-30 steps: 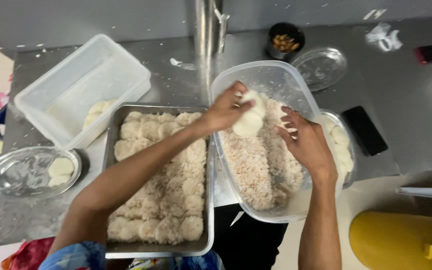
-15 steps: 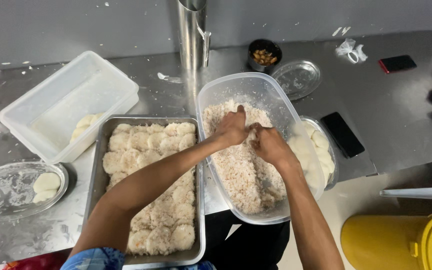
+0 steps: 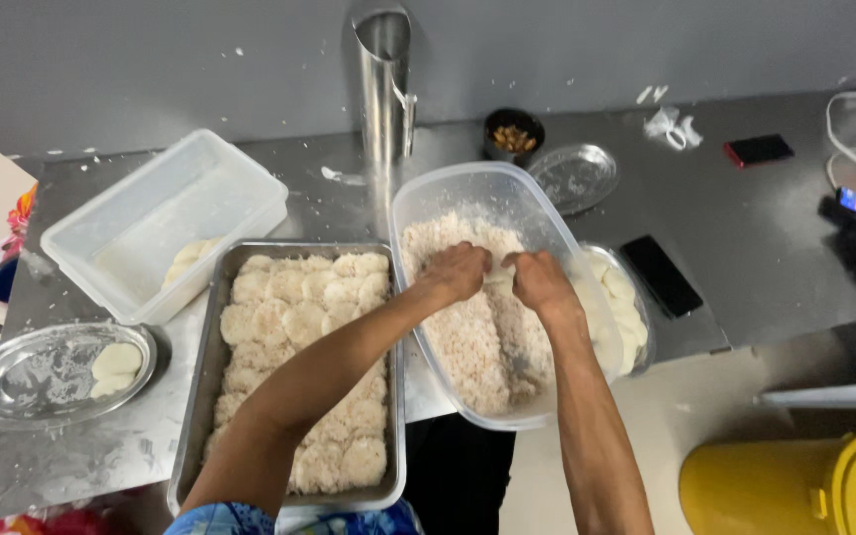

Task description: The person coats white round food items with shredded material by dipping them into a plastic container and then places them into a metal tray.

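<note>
- Both hands are seen inside the clear plastic tub [image 3: 418,213], which is filled with white grated coconut [image 3: 468,347] and juts past the front edge of the steel bench [image 3: 745,218].
- The left hand [image 3: 460,269] and the right hand [image 3: 539,280] are pressed close together at the middle of the tub; the fingers of both are curled downward into the crumb, apparently closed around a small pale dough piece [image 3: 497,275] between them, though the piece is mostly hidden.
- The dough piece is judged to be soft, light and easily dented, with a tacky face that takes up the flakes; a gentle hold from both sides with cupped fingers would suit it better than a pinch.
- The coconut is loose and dry, so it is likely to spill if it is pushed towards the tub's rim.
- Just left of the tub, a steel baking tray [image 3: 200,396] is packed with coated rounds [image 3: 299,327]; open room is left only near its lower corners.
- Behind the tray a white plastic container [image 3: 101,228] holds a few plain rounds, and a round steel plate [image 3: 12,381] at the far left holds more.
- A second dish of plain rounds [image 3: 616,297] sits touching the tub's right side.
- A black phone [image 3: 661,275] lies near that dish, close to the bench edge.
- An upright steel post [image 3: 385,79] stands just behind the tub, so room to lift backwards is limited.
</note>
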